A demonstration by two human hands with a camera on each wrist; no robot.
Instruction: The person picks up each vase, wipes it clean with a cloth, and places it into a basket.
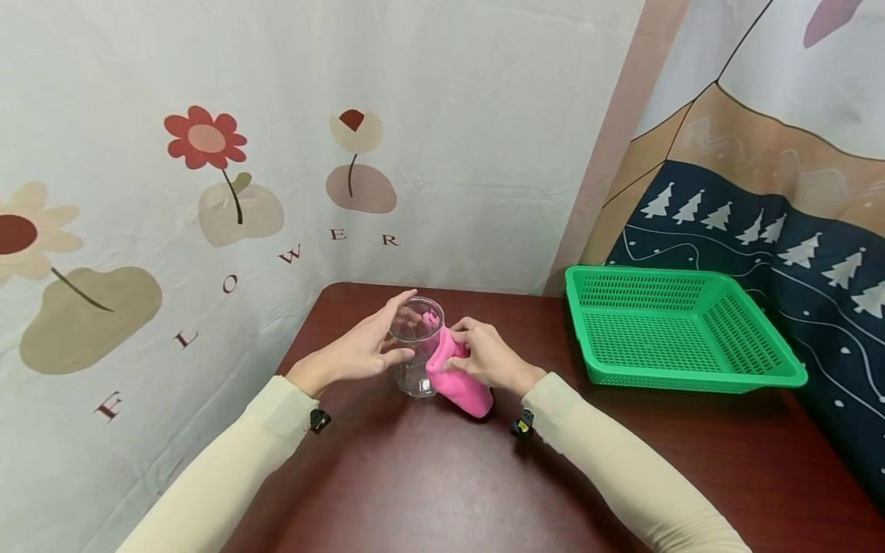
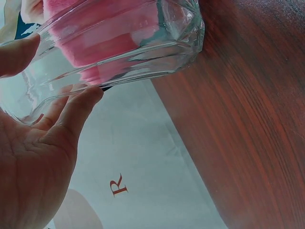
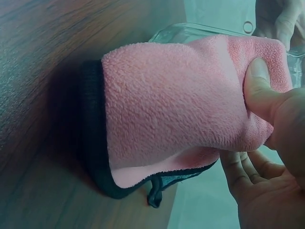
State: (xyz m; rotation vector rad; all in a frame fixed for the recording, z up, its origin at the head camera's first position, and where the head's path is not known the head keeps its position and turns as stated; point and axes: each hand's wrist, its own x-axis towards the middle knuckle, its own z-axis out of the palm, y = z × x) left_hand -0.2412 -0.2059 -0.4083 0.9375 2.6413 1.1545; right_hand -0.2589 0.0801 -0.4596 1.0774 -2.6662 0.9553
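Note:
A clear glass jar point(image 1: 417, 376) stands upright on the table, its wide mouth facing up. My left hand point(image 1: 362, 342) holds it near the rim, thumb on the near side and fingers round the far side; the left wrist view shows this hand point(image 2: 43, 138) around the jar point(image 2: 157, 52). My right hand point(image 1: 487, 357) pinches a folded pink cloth point(image 1: 466, 392) right beside the jar. Plush, with dark edging and a small hanging loop, the cloth point(image 3: 167, 105) fills the right wrist view. Some pink shows through the glass near the rim.
A green plastic basket point(image 1: 581, 330) with slotted sides sits at the back right of the dark red wooden table point(image 1: 429, 491). Printed fabric curtains point(image 1: 470, 153) hang close behind the table and along both sides.

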